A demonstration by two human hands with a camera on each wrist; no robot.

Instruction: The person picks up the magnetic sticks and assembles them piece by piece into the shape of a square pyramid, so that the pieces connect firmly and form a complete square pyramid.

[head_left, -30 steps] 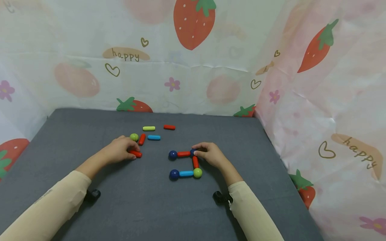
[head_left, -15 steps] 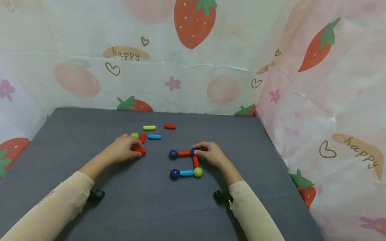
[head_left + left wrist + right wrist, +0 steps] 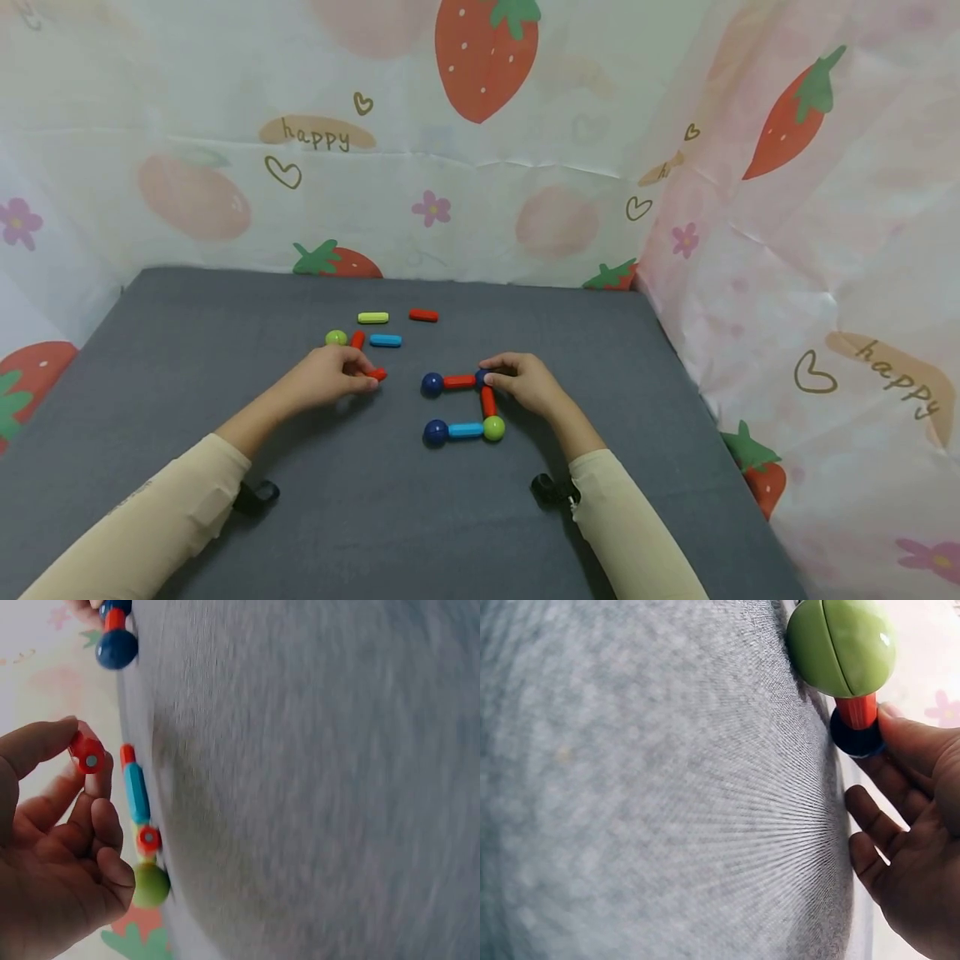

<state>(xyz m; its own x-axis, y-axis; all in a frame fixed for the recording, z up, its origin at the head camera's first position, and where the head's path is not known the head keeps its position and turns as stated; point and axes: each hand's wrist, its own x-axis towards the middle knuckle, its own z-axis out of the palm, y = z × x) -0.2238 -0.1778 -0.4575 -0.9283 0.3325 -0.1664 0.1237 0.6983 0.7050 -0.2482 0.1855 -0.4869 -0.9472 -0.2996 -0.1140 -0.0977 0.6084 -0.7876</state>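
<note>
Between thumb and fingers my left hand (image 3: 334, 377) pinches a short red rod (image 3: 88, 754), held a little above the table; a pale round spot shows on its end. My right hand (image 3: 527, 385) pinches a dark blue ball (image 3: 857, 739) at the far right corner of a joined shape. From that ball one red rod (image 3: 460, 382) runs left to another dark blue ball (image 3: 432, 383). A second red rod (image 3: 488, 402) runs nearer to a green ball (image 3: 842, 646). A blue rod (image 3: 466, 430) links the green ball to a dark blue ball (image 3: 436, 432).
Beyond my left hand lie a loose green ball (image 3: 336, 337), a red rod (image 3: 358, 339), a blue rod (image 3: 386, 341), a yellow-green rod (image 3: 372, 317) and another red rod (image 3: 423, 316). Strawberry-print cloth (image 3: 480, 200) hangs behind the grey table (image 3: 390, 517).
My left hand has moved right with the red rod, lifting it off the table towards the joined shape. My right hand has stayed on the corner ball.
</note>
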